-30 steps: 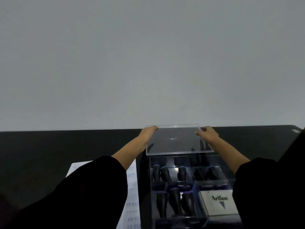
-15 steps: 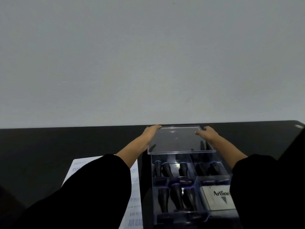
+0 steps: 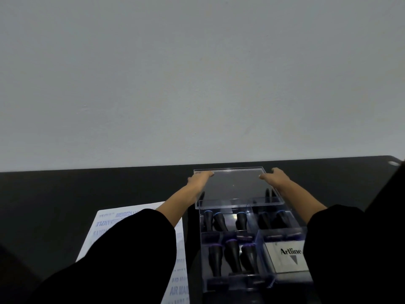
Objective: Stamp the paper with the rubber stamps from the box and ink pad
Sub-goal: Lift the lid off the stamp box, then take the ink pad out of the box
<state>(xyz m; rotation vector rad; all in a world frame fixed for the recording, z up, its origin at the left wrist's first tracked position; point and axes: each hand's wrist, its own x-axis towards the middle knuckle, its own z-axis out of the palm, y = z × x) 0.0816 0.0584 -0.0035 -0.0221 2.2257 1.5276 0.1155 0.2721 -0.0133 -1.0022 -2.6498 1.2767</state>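
Observation:
A clear plastic box (image 3: 289, 279) stands on the black table, holding several black-handled rubber stamps (image 3: 232, 255) and a white Artline ink pad (image 3: 287, 256). Its clear lid (image 3: 234, 187) lies just behind the box, near the table's far edge. My left hand (image 3: 200, 177) grips the lid's left side and my right hand (image 3: 275, 175) grips its right side. A white paper (image 3: 105, 224) with blue stamped words lies left of the box, partly hidden under my left sleeve.
The black table (image 3: 65, 200) runs up to a plain grey wall (image 3: 197, 84) right behind the lid. A small pale spot (image 3: 394, 163) shows at the table's far right corner.
Both hands have carried the lid a little farther away from me and lowered it towards the table behind the box. More of the box's back row of stamps shows now.

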